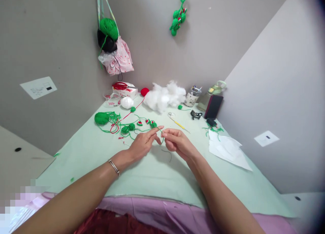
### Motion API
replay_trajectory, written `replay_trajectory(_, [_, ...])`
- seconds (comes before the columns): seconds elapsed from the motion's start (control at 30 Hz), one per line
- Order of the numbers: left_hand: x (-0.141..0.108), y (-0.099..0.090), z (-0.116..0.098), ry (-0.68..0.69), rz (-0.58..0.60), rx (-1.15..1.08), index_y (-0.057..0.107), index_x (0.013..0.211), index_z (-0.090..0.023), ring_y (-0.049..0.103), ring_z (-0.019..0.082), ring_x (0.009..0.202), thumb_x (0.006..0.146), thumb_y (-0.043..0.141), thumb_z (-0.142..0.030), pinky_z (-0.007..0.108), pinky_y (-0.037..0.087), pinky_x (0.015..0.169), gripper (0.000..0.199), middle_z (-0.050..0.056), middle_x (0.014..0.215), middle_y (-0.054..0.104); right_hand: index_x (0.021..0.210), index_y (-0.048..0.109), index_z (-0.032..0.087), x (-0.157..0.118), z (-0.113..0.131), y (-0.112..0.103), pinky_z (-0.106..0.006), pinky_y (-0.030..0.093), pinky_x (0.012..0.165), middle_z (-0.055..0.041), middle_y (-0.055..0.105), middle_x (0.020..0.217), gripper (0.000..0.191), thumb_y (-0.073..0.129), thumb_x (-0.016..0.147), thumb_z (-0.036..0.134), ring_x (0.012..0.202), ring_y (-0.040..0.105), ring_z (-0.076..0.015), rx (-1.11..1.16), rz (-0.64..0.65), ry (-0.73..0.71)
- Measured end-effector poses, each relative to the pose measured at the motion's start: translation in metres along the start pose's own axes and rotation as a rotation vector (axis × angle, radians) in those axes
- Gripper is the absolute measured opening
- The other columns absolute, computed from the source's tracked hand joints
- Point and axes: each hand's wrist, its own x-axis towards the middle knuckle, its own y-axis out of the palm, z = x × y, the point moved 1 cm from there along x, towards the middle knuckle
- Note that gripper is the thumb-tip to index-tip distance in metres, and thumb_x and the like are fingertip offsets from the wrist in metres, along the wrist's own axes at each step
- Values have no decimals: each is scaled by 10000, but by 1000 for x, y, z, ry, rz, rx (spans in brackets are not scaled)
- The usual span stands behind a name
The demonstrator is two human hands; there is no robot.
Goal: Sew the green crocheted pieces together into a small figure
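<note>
The right hand (pixel 178 141) pinches a green strand (pixel 163 139) between thumb and fingertips. Across from it, the left hand (pixel 145 143) has its forefinger stretched out along the strand, the other fingers apart below; I can't tell from here whether it grips the yarn. The strand sits between the two hands, over the table (pixel 157 179), with a small green piece (pixel 153 124) just past the left forefinger. A dark thread (pixel 167 152) lies nearer the person. Left of the hands are two green balls (pixel 128 128) and a larger green skein (pixel 102 118) among loose ends. Beyond the right hand lies a yellow hook (pixel 179 125), then white stuffing (pixel 165 97) at the back. A paper (pixel 225 147) and a phone (pixel 214 107) are off to the right.
</note>
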Motion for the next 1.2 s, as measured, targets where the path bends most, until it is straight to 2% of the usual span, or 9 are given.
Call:
replay_trajectory(0.17, [4, -6, 2, -60, -3, -40, 595, 1365, -232, 517, 100, 455, 990, 402, -343, 250, 465, 587, 436, -9, 890, 765, 774, 624, 160, -3, 4, -6, -224, 181, 446, 85, 453, 415, 290, 725, 801, 430, 398, 234, -47, 26, 75, 43])
replay_trajectory(0.27, [5, -10, 0, 6, -48, 65, 762, 935, -217, 677, 176, 817, 959, 502, -398, 294, 497, 797, 317, 36, 1059, 756, 782, 637, 157, -2, 5, -10, -227, 205, 446, 72, 482, 427, 272, 718, 810, 415, 408, 287, -56, -52, -49, -19])
replay_trajectory(0.37, [3, -15, -6, 82, -239, 110, 683, 668, -190, 638, 232, 1065, 963, 510, -405, 336, 463, 923, 405, 66, 1187, 715, 778, 638, 158, -2, 7, -13, -232, 240, 457, 67, 487, 436, 268, 720, 804, 411, 425, 329, -68, -142, -141, -39])
replay_trajectory(0.47, [1, -17, -12, 122, -419, 11, 679, 810, -183, 635, 186, 888, 982, 481, -394, 302, 488, 750, 336, 84, 1143, 700, 777, 632, 162, -3, 8, -10, -237, 246, 464, 67, 485, 445, 276, 715, 807, 424, 432, 331, -72, -202, -159, -37])
replay_trajectory(0.53, [1, -15, -13, 117, -405, -106, 665, 886, -175, 616, 162, 810, 987, 472, -418, 273, 473, 646, 326, 89, 1121, 683, 783, 634, 161, -3, 6, -7, -240, 236, 464, 64, 491, 461, 292, 708, 816, 442, 438, 332, -72, -229, -120, -39])
replay_trajectory(0.7, [2, -4, -8, 29, 33, -331, 583, 687, -162, 570, 127, 627, 999, 379, -530, 263, 464, 581, 524, 52, 829, 654, 785, 637, 160, -3, 2, -4, -243, 236, 470, 62, 478, 477, 329, 677, 853, 479, 450, 336, -73, -271, -71, -60])
replay_trajectory(0.77, [2, -2, -6, 6, 95, -306, 601, 693, -160, 530, 119, 575, 1004, 359, -531, 266, 445, 581, 541, 22, 719, 604, 779, 635, 163, -3, 3, -5, -244, 240, 469, 64, 470, 471, 321, 676, 856, 472, 448, 338, -74, -272, -110, -73])
replay_trajectory(0.93, [0, 2, -6, 56, -57, -175, 600, 771, -172, 484, 124, 623, 1005, 398, -461, 261, 405, 627, 424, -22, 668, 493, 857, 662, 165, -5, 1, 0, -242, 264, 486, 56, 486, 496, 300, 642, 887, 462, 467, 351, -84, -324, -117, -117])
replay_trajectory(1.2, [5, -2, -9, -99, -128, -494, 712, 1064, -138, 433, 107, 547, 939, 538, -473, 241, 381, 572, 398, -40, 595, 502, 915, 686, 175, -8, -7, 13, -255, 340, 558, 47, 468, 565, 272, 510, 965, 376, 509, 379, -100, -590, -187, -284])
